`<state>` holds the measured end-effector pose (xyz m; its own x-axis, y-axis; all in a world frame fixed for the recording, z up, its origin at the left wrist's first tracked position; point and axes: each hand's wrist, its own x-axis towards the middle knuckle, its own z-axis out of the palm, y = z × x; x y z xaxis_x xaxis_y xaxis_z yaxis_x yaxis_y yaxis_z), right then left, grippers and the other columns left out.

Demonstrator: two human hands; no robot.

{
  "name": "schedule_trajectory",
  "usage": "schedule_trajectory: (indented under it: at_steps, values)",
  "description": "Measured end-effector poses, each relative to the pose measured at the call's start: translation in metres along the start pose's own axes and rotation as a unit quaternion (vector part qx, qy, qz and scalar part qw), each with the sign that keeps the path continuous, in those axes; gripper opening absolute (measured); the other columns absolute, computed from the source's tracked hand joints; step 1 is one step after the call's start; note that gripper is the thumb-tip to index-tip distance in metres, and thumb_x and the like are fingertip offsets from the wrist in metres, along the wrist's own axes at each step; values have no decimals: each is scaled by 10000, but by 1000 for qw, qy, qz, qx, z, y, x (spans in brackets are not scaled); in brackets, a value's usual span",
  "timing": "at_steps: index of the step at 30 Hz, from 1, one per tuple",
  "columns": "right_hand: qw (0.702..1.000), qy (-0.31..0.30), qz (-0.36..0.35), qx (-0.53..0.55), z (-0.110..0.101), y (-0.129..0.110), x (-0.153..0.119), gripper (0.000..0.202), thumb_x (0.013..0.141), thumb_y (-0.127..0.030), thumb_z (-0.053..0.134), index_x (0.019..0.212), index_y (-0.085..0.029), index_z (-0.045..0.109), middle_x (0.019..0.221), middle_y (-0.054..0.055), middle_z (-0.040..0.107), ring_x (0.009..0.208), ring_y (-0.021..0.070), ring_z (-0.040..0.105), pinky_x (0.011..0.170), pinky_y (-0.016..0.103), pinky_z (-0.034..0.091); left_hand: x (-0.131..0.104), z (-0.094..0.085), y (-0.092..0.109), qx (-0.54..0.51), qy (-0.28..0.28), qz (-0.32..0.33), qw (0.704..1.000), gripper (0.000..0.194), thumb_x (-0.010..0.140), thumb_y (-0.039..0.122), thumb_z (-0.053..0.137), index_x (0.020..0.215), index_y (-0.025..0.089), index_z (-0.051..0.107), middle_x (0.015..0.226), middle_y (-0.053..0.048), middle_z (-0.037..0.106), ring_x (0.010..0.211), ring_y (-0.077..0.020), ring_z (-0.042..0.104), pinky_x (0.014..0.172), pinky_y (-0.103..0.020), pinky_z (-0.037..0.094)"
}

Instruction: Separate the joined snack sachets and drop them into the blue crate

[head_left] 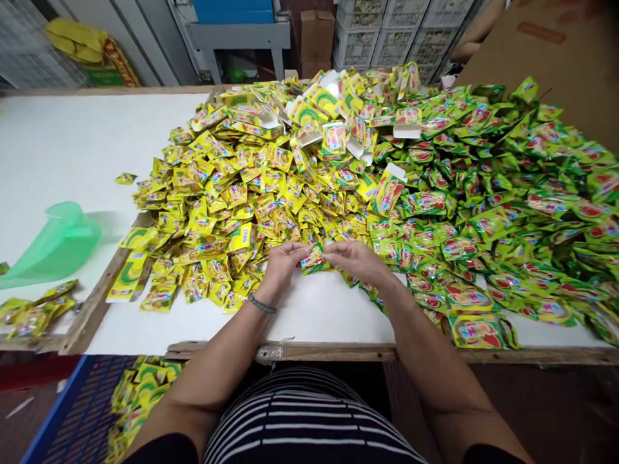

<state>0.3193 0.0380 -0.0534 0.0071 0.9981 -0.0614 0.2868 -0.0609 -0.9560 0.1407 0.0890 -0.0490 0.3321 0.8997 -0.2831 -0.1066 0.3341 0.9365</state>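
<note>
Both of my hands meet at a small green packet (313,259) above the front of the white table. My left hand (289,256) pinches its left side between thumb and fingers. My right hand (352,259) has its fingers closed at the packet's upper right. Beyond them a heap of yellow packets (213,187) spreads to the left, and a heap of green packets (483,174) fills the right. Small printed boxes lie on top, some with flaps open, such as a green-and-yellow box (388,188) just beyond my right hand.
A wooden edge strip (329,352) runs along the table front. At lower left stands a blue crate (72,406) with yellow packets. A green translucent scoop-like piece (58,238) lies left. Cardboard (556,64) stands at far right, near another person's arm (476,32).
</note>
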Motion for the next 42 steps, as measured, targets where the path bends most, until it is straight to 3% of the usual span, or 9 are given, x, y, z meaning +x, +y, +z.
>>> schedule_trajectory:
  at_steps: [3,5,11,18,24,29,34,39,42]
  values:
    - [953,244,-11,-178,-17,15,4,424,703,-609,675,786,-194,642,751,52,629,717,202,550,650,321,440,2,-1,-5,52,10,48,997,348,573,427,821,680,129,676,617,-10,652,552,-109,540,563,-243,414]
    - [916,289,-21,-277,-25,27,7,429,692,-616,677,761,-199,610,778,71,603,759,227,525,671,343,423,4,-1,-9,102,13,72,992,314,606,417,794,676,134,678,595,-1,630,535,-103,513,542,-233,383]
    - [954,244,-62,-162,-24,26,7,315,759,-501,648,713,-213,527,702,-6,519,669,166,473,646,310,394,7,-2,-16,194,56,113,973,227,691,373,712,678,148,682,549,16,577,508,-100,459,503,-219,318]
    - [997,-35,-1,65,5,-3,-4,339,667,-477,747,829,-208,620,788,-6,629,596,119,503,547,261,407,5,-4,-10,199,33,102,974,295,655,420,759,673,134,691,466,54,460,455,-70,341,471,-223,230]
    - [989,52,44,134,16,2,0,512,466,-349,874,847,-217,559,752,-40,589,569,100,519,531,250,461,-1,1,1,73,-87,32,993,398,534,418,851,724,115,677,660,-6,657,584,-94,541,587,-228,402]
    - [981,56,37,183,16,0,1,553,450,-330,899,888,-214,581,762,-30,618,692,140,605,654,276,532,-2,-1,4,-13,-35,-9,999,391,465,345,887,696,111,676,612,4,654,555,-82,544,577,-219,398]
    - [977,2,33,208,25,-2,-4,486,641,-466,807,1025,-207,660,896,37,718,847,202,665,786,343,551,-10,1,8,-117,-20,-33,992,429,418,335,903,676,115,640,584,14,623,549,-82,540,583,-221,393]
    - [984,52,13,168,32,-2,-5,417,669,-506,777,926,-180,730,939,79,756,892,265,689,869,432,542,-15,6,24,-39,-6,28,999,492,475,367,892,771,141,571,486,84,501,449,-48,429,513,-196,317]
    - [977,110,-1,180,26,-2,-4,420,697,-492,757,973,-177,726,1001,85,754,972,284,685,911,447,532,-3,6,65,115,-70,43,990,471,593,392,833,901,157,565,598,21,610,496,-100,519,535,-236,397]
